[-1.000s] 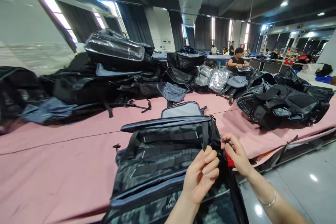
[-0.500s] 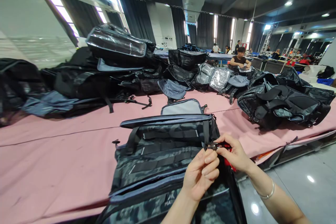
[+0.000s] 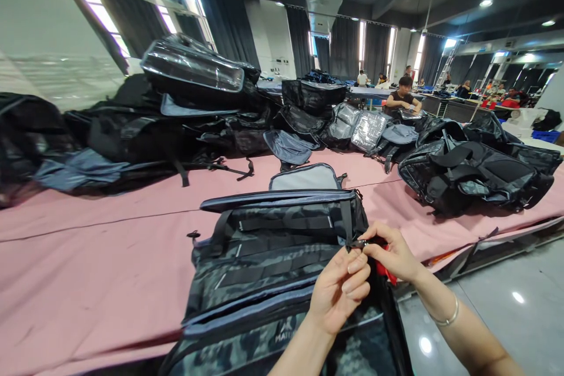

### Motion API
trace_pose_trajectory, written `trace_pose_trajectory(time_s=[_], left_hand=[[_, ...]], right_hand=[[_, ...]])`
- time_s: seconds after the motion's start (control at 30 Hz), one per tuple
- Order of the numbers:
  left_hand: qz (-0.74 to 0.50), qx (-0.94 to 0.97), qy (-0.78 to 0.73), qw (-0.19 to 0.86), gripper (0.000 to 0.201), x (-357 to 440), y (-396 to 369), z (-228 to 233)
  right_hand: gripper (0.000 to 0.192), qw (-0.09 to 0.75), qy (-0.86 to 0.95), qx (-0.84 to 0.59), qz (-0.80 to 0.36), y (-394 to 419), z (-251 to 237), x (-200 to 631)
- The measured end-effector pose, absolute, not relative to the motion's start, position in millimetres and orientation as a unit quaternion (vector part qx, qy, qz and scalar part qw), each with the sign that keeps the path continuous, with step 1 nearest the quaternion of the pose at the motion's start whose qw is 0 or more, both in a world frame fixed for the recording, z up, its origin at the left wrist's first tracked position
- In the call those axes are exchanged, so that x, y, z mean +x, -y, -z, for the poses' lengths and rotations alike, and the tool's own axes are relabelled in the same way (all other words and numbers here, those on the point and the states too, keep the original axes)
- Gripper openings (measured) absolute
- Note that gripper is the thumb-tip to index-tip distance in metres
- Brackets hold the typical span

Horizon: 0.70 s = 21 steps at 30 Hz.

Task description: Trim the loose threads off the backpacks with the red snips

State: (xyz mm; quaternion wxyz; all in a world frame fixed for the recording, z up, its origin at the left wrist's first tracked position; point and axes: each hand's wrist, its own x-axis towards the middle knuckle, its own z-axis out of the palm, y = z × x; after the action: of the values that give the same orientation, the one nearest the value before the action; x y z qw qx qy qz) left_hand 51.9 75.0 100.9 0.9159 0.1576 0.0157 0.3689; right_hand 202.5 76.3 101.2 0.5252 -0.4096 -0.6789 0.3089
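A black and grey camouflage backpack (image 3: 264, 261) lies in front of me with its zipped openings parted and pale lettering on its near panel. At its right side, a black strap (image 3: 347, 220) runs down to my fingers. My left hand (image 3: 341, 291) pinches the strap's lower end, fingers curled. Close beside it, my right hand (image 3: 394, 252) grips a small dark buckle-like piece (image 3: 362, 243) between thumb and fingers; its exact shape is partly hidden. Something red (image 3: 385, 270) shows just behind my right hand.
Pink cloth (image 3: 110, 270) covers the table. Black bags (image 3: 132, 135) are heaped along its far side, one with clear plastic (image 3: 194, 67) on top. More camouflage bags (image 3: 476, 179) lie at right. A person (image 3: 402, 97) sits beyond; tiled floor (image 3: 506, 305) borders the table's right edge.
Both hands stay at the same spot on the bag's right side, with only a slight shift of the fingers. The view has moved very slightly.
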Motion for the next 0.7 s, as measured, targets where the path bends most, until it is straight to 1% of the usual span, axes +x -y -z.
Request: trace_pose_trajectory(time_s=[0.13,0.2,0.27,0.4,0.47,0.6,0.7], left_hand=[[-0.402,0.217,-0.080,0.886,0.021,54,-75,-102],[-0.443,0.268,-0.134,0.845,0.023,55,-75,-102],[-0.484,0.322,-0.191,0.791,0.026,56,-76,-102],[-0.521,0.412,-0.267,0.698,0.029,57,-78,-99],[-0.527,0.445,-0.285,0.666,0.029,58,-79,-97],[-0.533,0.502,-0.309,0.606,0.027,58,-79,-92],[-0.529,0.531,-0.314,0.583,0.027,58,-79,-90]], right_hand=[[0.014,0.565,0.634,-0.393,-0.352,-77,-101,203],[0.018,0.578,0.626,-0.398,-0.340,-77,-102,207],[0.019,0.566,0.646,-0.422,-0.290,-75,-104,212],[0.015,0.488,0.728,-0.463,-0.134,-66,-109,225],[0.014,0.455,0.755,-0.465,-0.077,-61,-112,230],[0.010,0.423,0.772,-0.474,-0.004,-58,-118,231],[0.009,0.412,0.779,-0.473,0.016,-60,-121,229]])
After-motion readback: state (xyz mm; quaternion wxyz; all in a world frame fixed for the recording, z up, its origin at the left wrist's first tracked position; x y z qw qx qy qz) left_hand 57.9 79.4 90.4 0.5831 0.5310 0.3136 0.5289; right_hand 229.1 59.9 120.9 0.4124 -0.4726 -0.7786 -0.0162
